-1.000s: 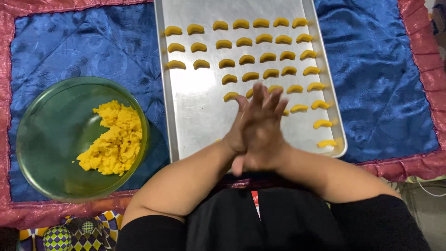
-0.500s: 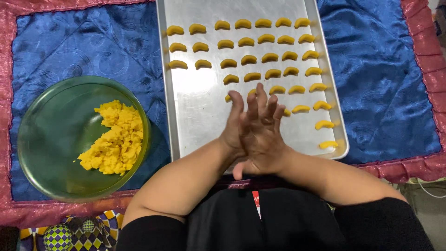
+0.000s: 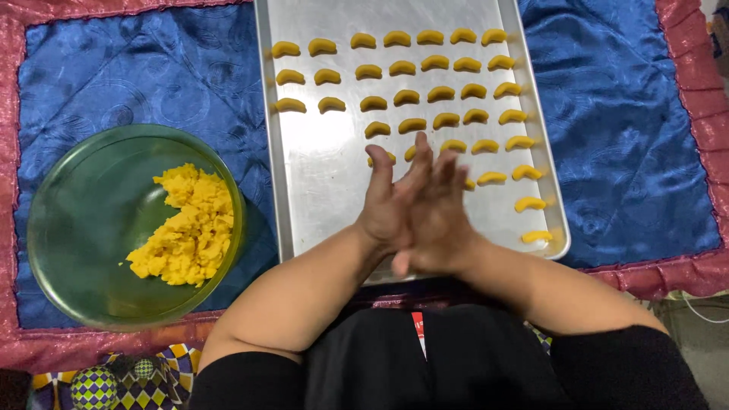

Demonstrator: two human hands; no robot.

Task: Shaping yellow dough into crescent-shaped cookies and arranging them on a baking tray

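Observation:
My left hand and my right hand are pressed palm to palm over the near part of a silver baking tray, fingers stretched out and slightly blurred. Whatever lies between the palms is hidden. Several small yellow crescent-shaped dough pieces sit in rows on the tray, filling its far and right side; the hands cover a few of them. To the left of the tray stands a green glass bowl with a lump of yellow dough in it.
Tray and bowl rest on a blue satin cloth with a red border. A patterned harlequin fabric shows at the bottom left. My black clothing fills the bottom edge.
The palms have slid against each other: the right hand's fingers have drawn back a little while the left hand's fingers have moved forward. The view has shifted slightly.

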